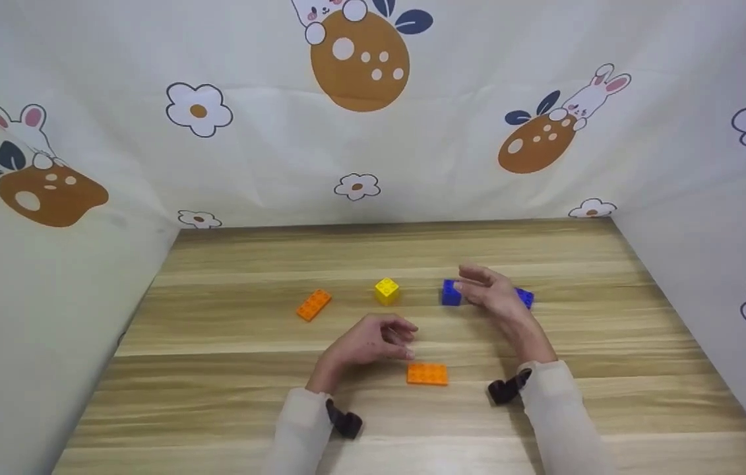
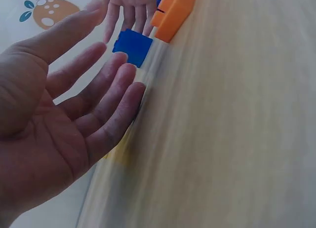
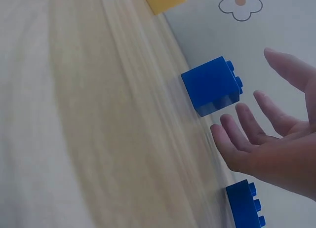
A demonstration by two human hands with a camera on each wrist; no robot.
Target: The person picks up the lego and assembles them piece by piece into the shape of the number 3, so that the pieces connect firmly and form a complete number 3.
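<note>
My left hand (image 1: 373,341) hovers over the table behind a flat orange brick (image 1: 427,374), its fingers loosely bent and holding nothing. In the left wrist view the palm and spread fingers (image 2: 101,97) show nothing between them. Beside a tall blue brick (image 1: 450,293) is my right hand (image 1: 495,297), thumb and fingers apart. The right wrist view shows its fingertips near that blue brick (image 3: 212,87) without gripping it. A second, lower blue brick (image 1: 526,297) lies to the right, partly hidden behind the right hand.
A yellow brick (image 1: 386,291) stands left of the tall blue one. Farther left, another flat orange brick (image 1: 314,305) lies at an angle. The wooden table (image 1: 214,382) meets a patterned cloth (image 1: 267,158) at its back and sides. A small black device is strapped to each wrist.
</note>
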